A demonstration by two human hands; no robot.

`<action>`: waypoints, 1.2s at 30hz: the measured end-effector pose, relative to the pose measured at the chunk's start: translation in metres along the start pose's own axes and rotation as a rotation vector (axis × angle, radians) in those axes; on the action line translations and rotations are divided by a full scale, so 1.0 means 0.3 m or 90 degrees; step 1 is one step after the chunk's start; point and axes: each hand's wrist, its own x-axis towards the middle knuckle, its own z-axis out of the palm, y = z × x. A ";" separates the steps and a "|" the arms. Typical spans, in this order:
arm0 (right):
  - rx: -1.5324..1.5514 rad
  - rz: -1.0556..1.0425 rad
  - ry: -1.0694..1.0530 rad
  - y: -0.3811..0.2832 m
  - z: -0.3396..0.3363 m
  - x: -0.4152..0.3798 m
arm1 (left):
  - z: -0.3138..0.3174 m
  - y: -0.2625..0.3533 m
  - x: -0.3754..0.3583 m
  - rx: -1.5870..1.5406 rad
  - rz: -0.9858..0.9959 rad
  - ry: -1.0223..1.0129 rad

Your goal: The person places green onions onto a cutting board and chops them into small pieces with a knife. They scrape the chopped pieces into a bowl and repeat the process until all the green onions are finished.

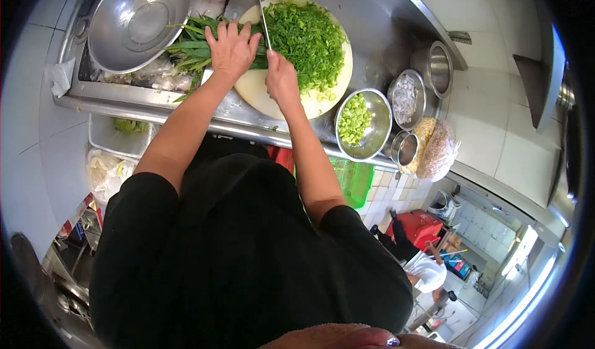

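Note:
My right hand is closed around the handle of a knife, whose blade points away from me over a round cutting board. To the left of the blade, my left hand presses down on a bunch of long scallion greens, its fingers curved over them. The leaf ends stick out to the left past the board's edge. A large heap of chopped scallions covers the board to the right of the knife.
A big metal bowl stands at the left, over the sink. At the right are a bowl of chopped green pieces, a bowl of pale pieces and filled plastic bags. A green crate sits below; another person is behind.

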 end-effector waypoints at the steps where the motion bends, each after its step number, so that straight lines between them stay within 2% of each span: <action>1: 0.038 0.030 -0.020 -0.008 0.007 0.053 | -0.001 -0.004 0.003 -0.003 0.001 -0.005; 4: 0.072 0.088 -0.044 -0.045 -0.042 0.043 | 0.002 -0.008 0.004 -0.012 0.005 -0.004; 8: 0.076 0.164 -0.064 -0.120 -0.140 -0.149 | 0.001 -0.007 0.002 -0.016 0.003 -0.005; 11: -0.006 0.129 -0.017 -0.040 -0.112 -0.273 | 0.007 -0.007 0.001 -0.021 0.000 0.005; 14: 0.015 0.152 -0.019 -0.041 -0.092 -0.291 | -0.003 -0.002 0.005 -0.019 0.001 -0.001; 17: -0.047 0.024 0.024 0.000 0.007 -0.109 | -0.005 0.002 0.007 -0.012 0.002 -0.008; 19: -0.073 -0.154 0.114 0.073 0.083 0.060 | 0.002 -0.002 0.002 -0.013 0.009 -0.004; 22: 0.106 0.103 -0.046 -0.105 -0.028 0.062 | 0.010 -0.013 0.003 -0.021 0.014 -0.011; 23: 0.095 0.030 -0.016 0.012 0.003 0.096 | 0.019 -0.014 0.005 -0.027 0.011 -0.017; 26: 0.141 0.129 -0.045 -0.120 -0.110 -0.099 | 0.024 -0.015 0.001 -0.032 0.010 -0.008; 29: 0.062 0.187 -0.059 -0.109 -0.137 -0.241 | 0.028 -0.013 0.005 -0.024 0.008 -0.012; 31: 0.049 0.168 -0.033 -0.064 -0.108 -0.284 | 0.027 -0.010 0.007 -0.028 0.011 0.002; 34: 0.002 -0.014 0.049 0.053 -0.007 -0.191 | 0.012 -0.011 0.016 -0.012 0.014 -0.015; 35: -0.040 -0.163 0.122 0.122 0.058 -0.116 | 0.007 -0.005 0.009 -0.005 0.020 -0.027; 36: -0.007 -0.075 0.063 0.091 0.076 -0.054 | 0.016 -0.003 0.000 -0.007 0.025 -0.022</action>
